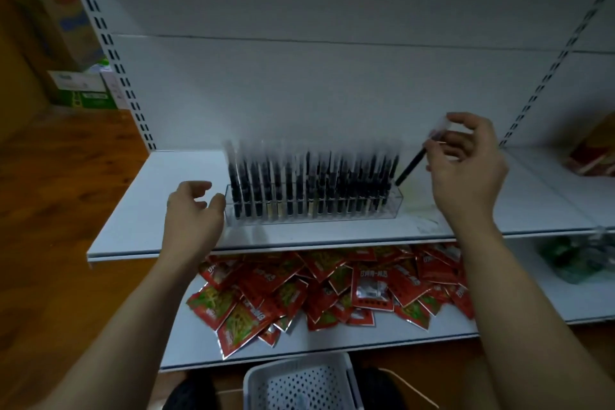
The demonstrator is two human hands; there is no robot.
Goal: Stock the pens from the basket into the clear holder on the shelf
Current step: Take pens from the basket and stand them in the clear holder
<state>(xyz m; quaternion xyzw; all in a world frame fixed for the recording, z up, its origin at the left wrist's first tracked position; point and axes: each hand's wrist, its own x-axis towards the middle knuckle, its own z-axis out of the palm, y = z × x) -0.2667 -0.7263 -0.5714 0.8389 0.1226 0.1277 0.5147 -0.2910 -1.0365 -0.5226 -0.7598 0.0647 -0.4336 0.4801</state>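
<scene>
Slotting a black pen [411, 166] into the right end of the clear holder [398, 206], a person pinches its upper end, near the see-through cap, between thumb and fingertips of the right hand [466, 160]. The pen leans left so that its lower tip meets the last free gap. Rows of upright pens [299, 186] pack the rest of the holder, which stands on the white shelf [149, 203], suggesting the stocking is close to done. The left hand [193, 210] hovers at the holder's left end, fingers loosely curled and gripping nothing, apparently placed to steady it; whether it touches cannot be told. Below, red snack packets [299, 286] lie heaped on a lower shelf. The white perforated basket [299, 364] sits lowest, nearest the person; its contents cannot be made out.
</scene>
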